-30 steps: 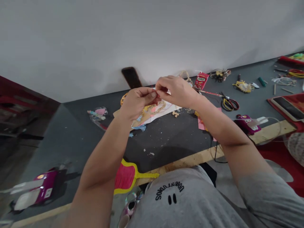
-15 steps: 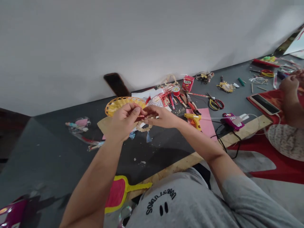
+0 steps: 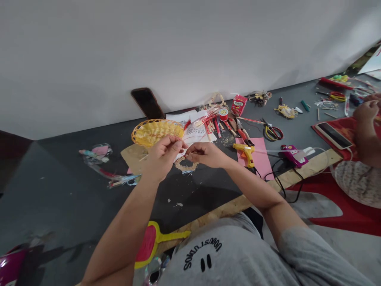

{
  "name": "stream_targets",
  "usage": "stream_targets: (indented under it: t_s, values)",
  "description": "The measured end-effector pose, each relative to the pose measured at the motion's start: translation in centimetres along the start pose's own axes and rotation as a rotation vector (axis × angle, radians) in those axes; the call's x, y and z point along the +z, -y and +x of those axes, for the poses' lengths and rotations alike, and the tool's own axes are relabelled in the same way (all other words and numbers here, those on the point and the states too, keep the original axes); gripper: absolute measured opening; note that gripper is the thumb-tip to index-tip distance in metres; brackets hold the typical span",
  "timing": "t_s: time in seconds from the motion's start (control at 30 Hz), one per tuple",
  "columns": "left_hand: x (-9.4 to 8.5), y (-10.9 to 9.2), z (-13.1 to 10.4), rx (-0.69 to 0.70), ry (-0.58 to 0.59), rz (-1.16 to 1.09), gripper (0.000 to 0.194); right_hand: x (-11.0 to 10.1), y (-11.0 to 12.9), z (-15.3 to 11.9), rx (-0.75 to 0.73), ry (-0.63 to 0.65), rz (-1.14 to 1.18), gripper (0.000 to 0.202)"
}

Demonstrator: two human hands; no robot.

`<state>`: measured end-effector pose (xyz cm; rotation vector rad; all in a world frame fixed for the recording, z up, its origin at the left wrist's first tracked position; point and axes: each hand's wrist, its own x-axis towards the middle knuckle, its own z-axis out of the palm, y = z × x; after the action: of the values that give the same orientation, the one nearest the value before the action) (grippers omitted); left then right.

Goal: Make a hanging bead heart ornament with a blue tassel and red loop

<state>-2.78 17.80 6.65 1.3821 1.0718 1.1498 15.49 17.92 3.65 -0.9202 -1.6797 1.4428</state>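
Note:
My left hand (image 3: 162,157) and my right hand (image 3: 208,154) are close together over the dark table. Thumb and fingers of each are pinched on what looks like a thin red thread (image 3: 185,154), mostly hidden by the fingertips. Just below the fingers is a tan, knobbly ring (image 3: 179,164) with a pale blue tassel (image 3: 187,172); whether it hangs from the thread I cannot tell. Behind my left hand sits a yellow woven basket (image 3: 157,133), and a brown paper sheet (image 3: 131,156) lies beside it.
A yellow glue gun (image 3: 246,154) rests on pink paper (image 3: 262,159). Scissors (image 3: 272,132), pliers (image 3: 243,133), a red spool (image 3: 223,114) and a drink carton (image 3: 238,105) lie behind. A phone (image 3: 147,103) leans on the wall. At right is another person's hand (image 3: 367,111).
Both hands have shifted slightly right and down, and their fingertips have drawn a little apart. The ring and blue tassel sit differently under them, the tassel no longer hanging long.

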Motion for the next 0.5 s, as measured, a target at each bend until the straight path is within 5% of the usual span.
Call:
stream_targets:
  t_s: [0.17,0.3,0.4,0.5]
  values:
    - [-0.2,1.3,-0.6,-0.175,0.097,-0.177,0.052,-0.1,0.0,0.3,-0.013,-0.039,-0.022,0.028]
    - [-0.2,2.6,-1.3,-0.259,0.019,-0.216,0.057,-1.6,0.3,2.0,-0.111,0.056,-0.200,0.030]
    - [-0.1,3.6,-1.9,-0.315,-0.038,-0.299,0.051,-5.0,-0.3,5.1,-0.149,-0.032,-0.438,0.028]
    - [-0.2,4.7,-2.3,-0.387,-0.038,-0.396,0.050,-10.2,-1.4,9.0,-0.038,-0.163,-0.613,0.020]
